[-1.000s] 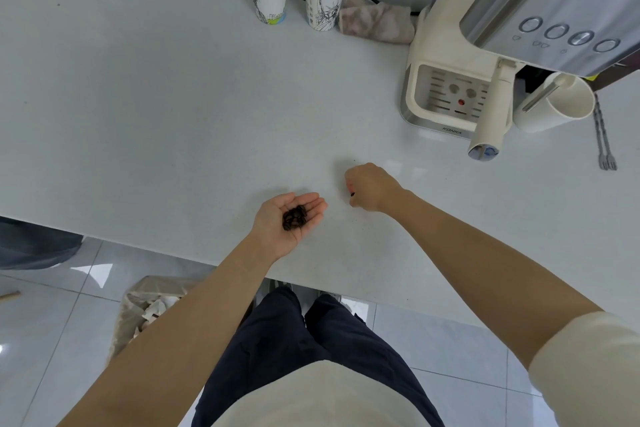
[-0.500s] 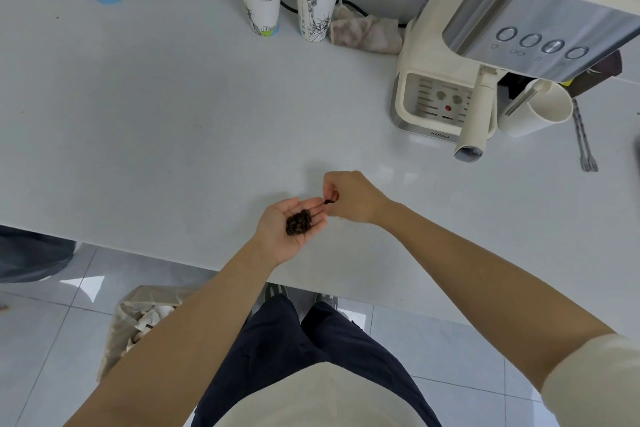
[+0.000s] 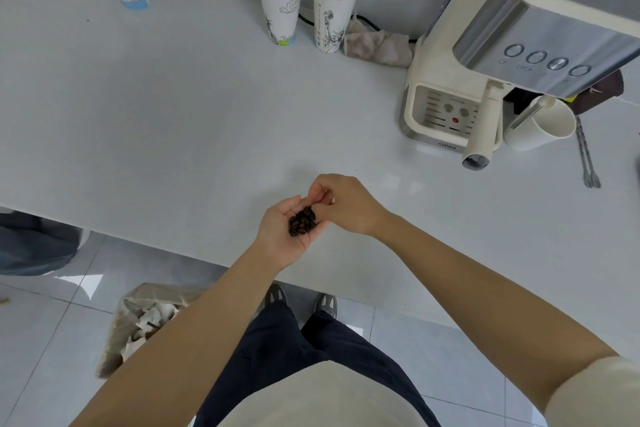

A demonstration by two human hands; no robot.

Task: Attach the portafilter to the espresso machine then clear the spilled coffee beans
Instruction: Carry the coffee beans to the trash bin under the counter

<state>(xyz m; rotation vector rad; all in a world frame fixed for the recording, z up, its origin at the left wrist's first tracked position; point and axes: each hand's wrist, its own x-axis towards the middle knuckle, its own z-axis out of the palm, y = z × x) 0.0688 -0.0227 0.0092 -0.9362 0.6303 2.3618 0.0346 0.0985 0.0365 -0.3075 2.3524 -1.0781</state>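
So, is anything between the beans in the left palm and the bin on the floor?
Nothing visible. The beans lie in the left hand near the counter edge; the bin sits open, below and to the left.

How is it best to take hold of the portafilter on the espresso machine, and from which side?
Grip the portafilter by its long cream handle, near the free end. It juts out from the espresso machine toward the counter edge, so come from the front, fingers wrapped around it.
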